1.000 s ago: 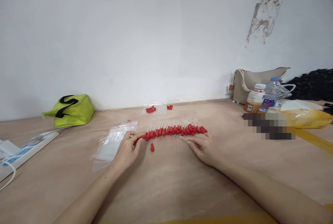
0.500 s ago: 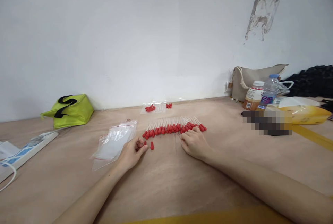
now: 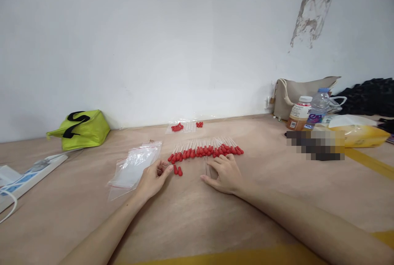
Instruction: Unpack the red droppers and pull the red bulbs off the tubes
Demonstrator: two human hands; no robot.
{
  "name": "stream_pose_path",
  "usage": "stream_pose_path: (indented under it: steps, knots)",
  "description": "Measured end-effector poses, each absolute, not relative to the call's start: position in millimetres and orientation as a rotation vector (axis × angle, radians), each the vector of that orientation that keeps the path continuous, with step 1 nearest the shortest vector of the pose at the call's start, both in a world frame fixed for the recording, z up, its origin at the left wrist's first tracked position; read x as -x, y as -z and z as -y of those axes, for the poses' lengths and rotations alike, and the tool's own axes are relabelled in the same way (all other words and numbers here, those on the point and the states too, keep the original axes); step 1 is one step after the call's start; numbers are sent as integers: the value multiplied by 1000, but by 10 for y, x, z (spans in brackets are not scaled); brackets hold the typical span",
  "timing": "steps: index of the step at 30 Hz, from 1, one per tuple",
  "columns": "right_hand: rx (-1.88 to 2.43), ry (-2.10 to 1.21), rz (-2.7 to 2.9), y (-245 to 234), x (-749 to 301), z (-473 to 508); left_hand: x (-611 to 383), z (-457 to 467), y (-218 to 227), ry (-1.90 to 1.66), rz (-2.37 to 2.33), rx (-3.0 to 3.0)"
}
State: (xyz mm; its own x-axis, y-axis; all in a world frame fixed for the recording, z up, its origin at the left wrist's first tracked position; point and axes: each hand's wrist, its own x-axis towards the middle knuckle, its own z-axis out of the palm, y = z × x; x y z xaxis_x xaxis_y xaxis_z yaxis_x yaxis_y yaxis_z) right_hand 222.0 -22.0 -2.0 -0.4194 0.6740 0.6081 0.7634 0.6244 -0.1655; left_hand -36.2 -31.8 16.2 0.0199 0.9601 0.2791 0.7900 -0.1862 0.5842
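Note:
Droppers with red rubber bulbs (image 3: 209,150) lie side by side in a long row, their pale, see-through tubes pointing to the wall. Two loose red bulbs (image 3: 180,171) rest just in front of the row's left part. My left hand (image 3: 154,178) is beside them, thumb tip next to the nearer bulb, the other fingers loosely curled and apart from the thumb. My right hand (image 3: 226,174) lies low over the table with thumb and fingers spread. Between them, thin clear tubes (image 3: 208,169) lie on the table; whether the fingers touch them I cannot tell.
Clear zip bags (image 3: 135,166) lie left of my left hand. Near the wall is a clear bag (image 3: 189,128) with red bulbs. Far left are a power strip (image 3: 33,176) and a lime-green pouch (image 3: 86,129). Bottles (image 3: 298,113), a beige bag (image 3: 281,98) and a yellow pack (image 3: 363,135) stand right.
A red bulb that was at my left fingers now lies beside the other loose one. My right hand has opened, its thumb moving left and nearer to me over the clear tubes.

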Motion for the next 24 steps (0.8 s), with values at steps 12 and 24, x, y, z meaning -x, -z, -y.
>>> stream_pose_path:
  steps: [12,24]
  knots:
    - [943,109,2219,36,-2307,236,419,190,-402,-1079,-1952,-2387]
    - [1041,151,2042,76,-2469,100,-77,-267,-411,-542,-1627,-3022]
